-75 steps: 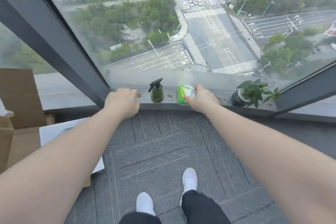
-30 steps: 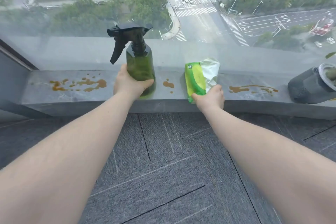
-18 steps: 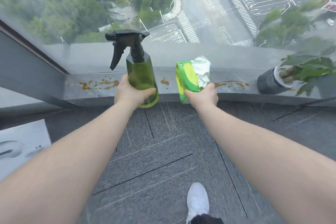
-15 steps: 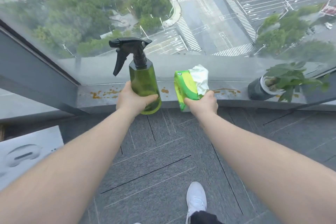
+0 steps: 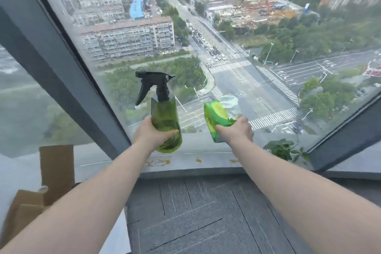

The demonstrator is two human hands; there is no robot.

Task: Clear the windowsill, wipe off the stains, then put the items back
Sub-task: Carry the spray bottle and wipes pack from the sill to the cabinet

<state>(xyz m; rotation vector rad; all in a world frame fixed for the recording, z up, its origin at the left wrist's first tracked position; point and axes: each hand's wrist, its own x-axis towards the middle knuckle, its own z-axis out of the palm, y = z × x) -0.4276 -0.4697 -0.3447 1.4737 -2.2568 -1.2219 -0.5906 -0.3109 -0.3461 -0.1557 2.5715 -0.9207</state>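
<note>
spray bottle (image 5: 165,117) upright, nozzle left

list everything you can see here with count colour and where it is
spray bottle: 1, green with black trigger head, held up above the sill in the left hand
wipes pack: 1, green and yellow, held up above the sill in the right hand
plant: 1, green leaves, right end of the sill, pot hidden
stains: several, brown, spotted along the sill
sill: 1, grey, below the window
cardboard box: 1, brown, on the floor at left
carpet: grey tiles, floor
left hand: 1, fingers round the bottle
right hand: 1, gripping the pack
</note>
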